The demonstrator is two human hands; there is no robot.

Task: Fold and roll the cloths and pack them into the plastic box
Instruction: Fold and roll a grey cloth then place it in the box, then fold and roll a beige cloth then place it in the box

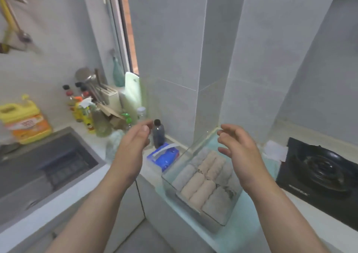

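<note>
Two hands, left [133, 142] and right [238, 152], near plastic box [232, 210], jug [25, 121] label blurred

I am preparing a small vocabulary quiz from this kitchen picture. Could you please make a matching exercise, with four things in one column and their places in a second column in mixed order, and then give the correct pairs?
Things
1. rolled cloths
2. dark bottle
3. yellow jug
4. black stove

Places
A. at the far right of the picture
B. inside the clear plastic box
C. behind the sink, at the far left
D. standing just behind the blue tissue pack

Pairs: 1-B, 2-D, 3-C, 4-A
</note>
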